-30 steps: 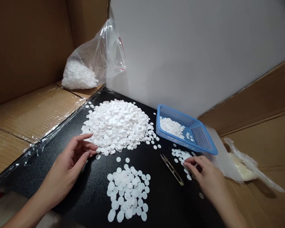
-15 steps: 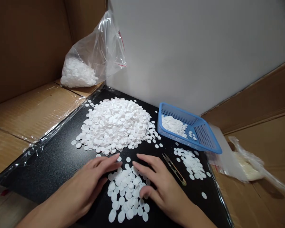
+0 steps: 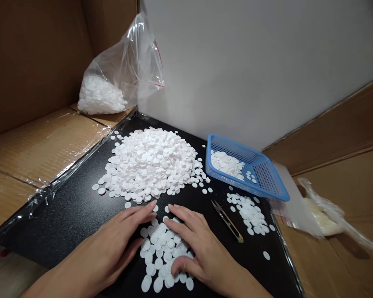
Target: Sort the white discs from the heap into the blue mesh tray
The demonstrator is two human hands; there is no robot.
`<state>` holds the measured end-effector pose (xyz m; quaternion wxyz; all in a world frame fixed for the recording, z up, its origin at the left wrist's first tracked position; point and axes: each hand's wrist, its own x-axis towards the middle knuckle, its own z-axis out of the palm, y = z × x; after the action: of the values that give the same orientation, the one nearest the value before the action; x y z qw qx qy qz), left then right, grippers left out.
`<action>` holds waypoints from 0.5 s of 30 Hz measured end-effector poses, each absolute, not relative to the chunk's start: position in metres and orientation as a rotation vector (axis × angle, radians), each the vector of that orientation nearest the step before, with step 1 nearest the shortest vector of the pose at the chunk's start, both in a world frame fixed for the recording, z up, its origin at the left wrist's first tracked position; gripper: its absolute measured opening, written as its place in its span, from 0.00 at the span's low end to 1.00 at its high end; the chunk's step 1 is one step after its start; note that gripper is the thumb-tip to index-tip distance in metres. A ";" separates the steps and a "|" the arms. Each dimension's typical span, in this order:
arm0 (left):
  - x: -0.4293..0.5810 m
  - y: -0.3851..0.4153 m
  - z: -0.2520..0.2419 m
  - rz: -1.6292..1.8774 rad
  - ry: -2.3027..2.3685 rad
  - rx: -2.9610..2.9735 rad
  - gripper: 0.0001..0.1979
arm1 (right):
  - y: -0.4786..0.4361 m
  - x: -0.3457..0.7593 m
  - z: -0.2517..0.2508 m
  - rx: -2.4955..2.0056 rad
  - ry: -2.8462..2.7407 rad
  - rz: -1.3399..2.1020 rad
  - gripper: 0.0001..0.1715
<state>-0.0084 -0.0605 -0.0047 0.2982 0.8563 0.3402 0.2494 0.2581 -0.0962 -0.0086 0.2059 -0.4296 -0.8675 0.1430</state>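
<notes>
Small flat white discs [image 3: 158, 251] lie spread on the black tabletop [image 3: 71, 215] between my two hands. My left hand [image 3: 121, 238] rests along their left side, fingers stretched forward and thumb apart. On the other side my right hand [image 3: 194, 244] covers part of the discs, its fingers extended and its thumb over them. Neither hand grips anything that I can see. Just beyond my fingertips rises a large heap of the same white discs [image 3: 152, 159]. Some discs under my right hand are hidden.
A blue plastic basket [image 3: 248, 188] holding discs stands at the back right. Thread snips [image 3: 226, 221] lie right of my right hand, beside a smaller disc pile [image 3: 251, 215]. A clear bag [image 3: 102, 97] of discs sits on cardboard at the back left. Another bag [image 3: 323, 219] lies far right.
My right hand has moved left over the small spread of discs, closer to my left hand. My left hand has barely moved. The large heap and basket stay as they were.
</notes>
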 end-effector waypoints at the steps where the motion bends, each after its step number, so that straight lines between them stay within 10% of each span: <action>1: -0.008 -0.060 -0.005 0.643 0.884 2.275 0.35 | -0.096 0.257 -0.009 -1.178 -2.451 0.400 0.39; 10: -0.011 -0.059 -0.006 0.586 1.005 2.193 0.34 | -0.115 0.258 -0.017 -1.186 -2.436 0.383 0.74; 15: 0.005 -0.063 -0.026 0.636 0.981 2.165 0.40 | -0.119 0.239 -0.029 -1.280 -2.401 0.286 0.75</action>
<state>0.0049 -0.0629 -0.0264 0.3339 0.8293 0.3759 0.2438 0.2387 -0.1189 -0.0290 0.2017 -0.4583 -0.8596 0.1023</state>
